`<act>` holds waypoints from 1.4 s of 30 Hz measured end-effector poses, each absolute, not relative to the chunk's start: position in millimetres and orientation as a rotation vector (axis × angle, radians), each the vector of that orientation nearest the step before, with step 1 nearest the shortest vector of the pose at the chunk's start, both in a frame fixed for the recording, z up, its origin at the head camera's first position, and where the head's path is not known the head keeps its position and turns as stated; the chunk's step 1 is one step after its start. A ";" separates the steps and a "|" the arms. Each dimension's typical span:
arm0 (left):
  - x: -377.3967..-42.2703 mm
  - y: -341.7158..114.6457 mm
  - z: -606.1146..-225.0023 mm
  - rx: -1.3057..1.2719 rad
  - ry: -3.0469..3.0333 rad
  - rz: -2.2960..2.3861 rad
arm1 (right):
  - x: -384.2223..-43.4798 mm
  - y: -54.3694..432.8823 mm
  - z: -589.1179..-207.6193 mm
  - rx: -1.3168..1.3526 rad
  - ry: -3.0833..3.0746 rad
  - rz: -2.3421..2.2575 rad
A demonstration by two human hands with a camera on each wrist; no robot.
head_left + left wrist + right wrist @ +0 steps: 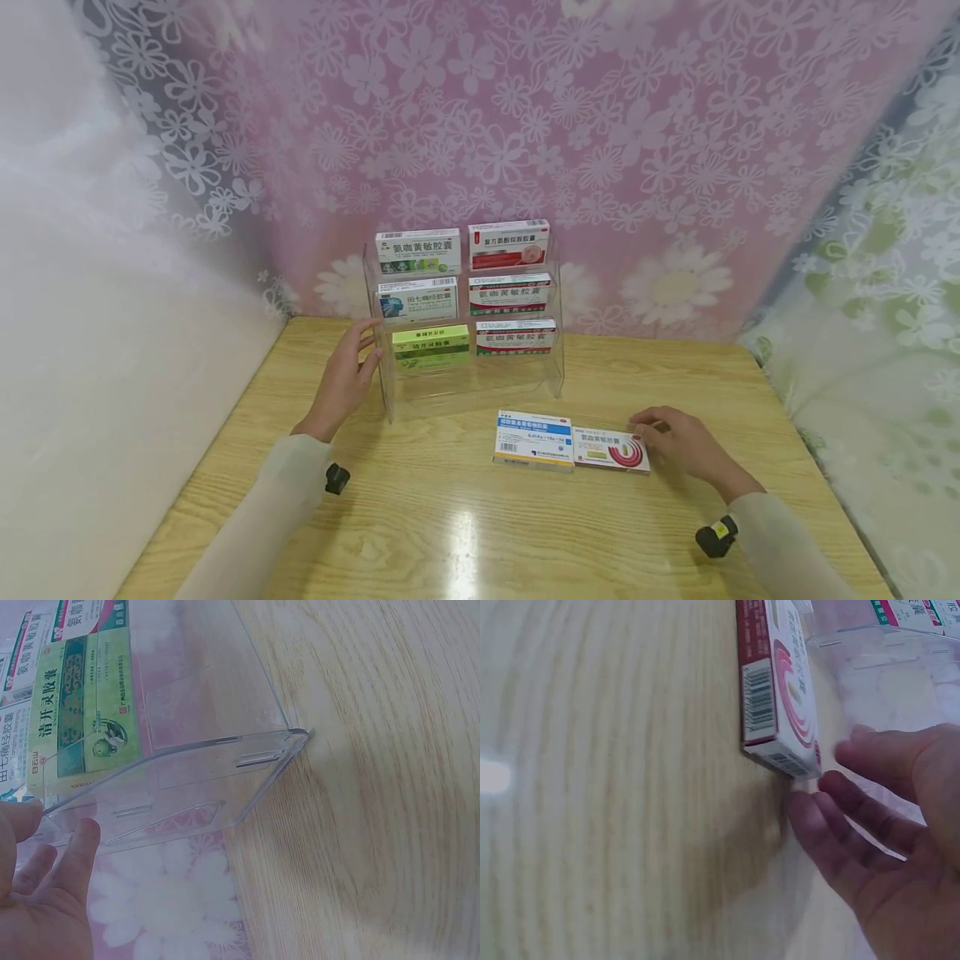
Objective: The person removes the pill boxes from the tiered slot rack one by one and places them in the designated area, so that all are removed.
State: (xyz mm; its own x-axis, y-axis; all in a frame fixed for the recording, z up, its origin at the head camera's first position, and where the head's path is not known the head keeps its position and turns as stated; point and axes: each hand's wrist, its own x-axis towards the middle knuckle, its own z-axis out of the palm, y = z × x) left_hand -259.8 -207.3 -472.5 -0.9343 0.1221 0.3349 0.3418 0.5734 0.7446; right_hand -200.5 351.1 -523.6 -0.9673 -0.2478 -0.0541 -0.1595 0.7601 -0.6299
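Observation:
My left hand (343, 377) is beside the left side panel of a clear plastic tiered display rack (480, 393), fingertips right at the panel. Its loosely bent fingers (84, 838) overlap the panel in the left wrist view. A yellow-green medicine box (431, 347) leans on the lowest tier near that hand. My right hand (686, 442) is at the right end of a white and dark-red medicine box (609, 451) lying flat on the table. Thumb and fingers are spread around its end corner, not closed on it. A blue and white medicine box (533, 440) lies against its left end.
The rack's upper tiers hold a white-green box (418, 253), a red-white box (508, 246), a white-blue box (417, 301) and a green-red box (510, 296). Another green-red box (515, 338) shares the lowest tier. The wooden table (420, 517) meets a flowered pink curtain (495, 125) behind.

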 end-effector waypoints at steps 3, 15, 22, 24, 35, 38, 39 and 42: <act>-259.5 -207.1 -472.0 -0.385 -2.559 -1.291 | -206.8 347.3 -515.5 -0.392 2.945 -0.961; -258.4 -207.7 -470.1 -0.385 -2.565 -1.298 | -258.8 277.6 -457.5 -0.571 3.050 -1.108; -259.9 -209.1 -471.4 -0.400 -2.553 -1.304 | -286.1 230.9 -432.5 -0.715 3.006 -1.203; -259.8 -209.2 -472.0 -0.400 -2.554 -1.306 | -291.3 222.6 -428.3 -0.737 2.993 -1.185; -260.2 -208.2 -474.5 -0.378 -2.570 -1.287 | -307.2 202.6 -426.7 -0.750 3.048 -0.929; -260.2 -208.2 -474.4 -0.373 -2.571 -1.283 | -308.8 198.1 -428.2 -0.760 3.112 -0.831; -260.0 -208.1 -474.2 -0.371 -2.572 -1.284 | -309.3 196.7 -428.9 -0.769 3.133 -0.808; -259.5 -208.4 -474.2 -0.366 -2.573 -1.289 | -310.2 193.0 -430.8 -0.818 3.179 -0.769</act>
